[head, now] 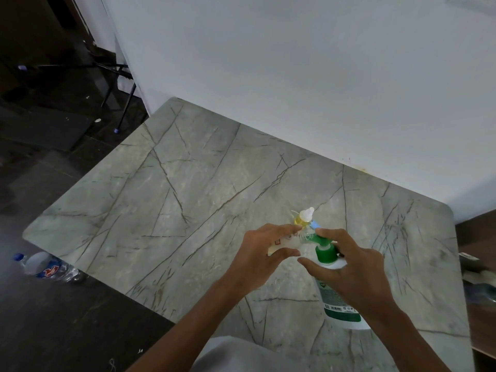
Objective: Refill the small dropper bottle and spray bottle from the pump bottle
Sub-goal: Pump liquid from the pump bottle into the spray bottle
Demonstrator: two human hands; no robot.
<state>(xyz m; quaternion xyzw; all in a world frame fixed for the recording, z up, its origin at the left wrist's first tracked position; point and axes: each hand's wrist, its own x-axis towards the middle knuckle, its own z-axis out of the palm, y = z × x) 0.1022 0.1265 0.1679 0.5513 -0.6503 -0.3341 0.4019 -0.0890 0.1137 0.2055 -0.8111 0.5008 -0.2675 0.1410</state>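
A white pump bottle with a green pump head and a green label stands on the marble table. My right hand lies over its pump head, fingers curved around the top. My left hand holds a small clear bottle with a white label up against the pump's nozzle. Just behind them stands a small yellow dropper bottle with a pale pointed tip. A bit of light blue shows beside it; I cannot tell what it is.
A white wall runs along the table's far edge. A plastic water bottle lies on the dark floor to the left. Black stand legs are at the far left. A wooden surface with objects sits at the right.
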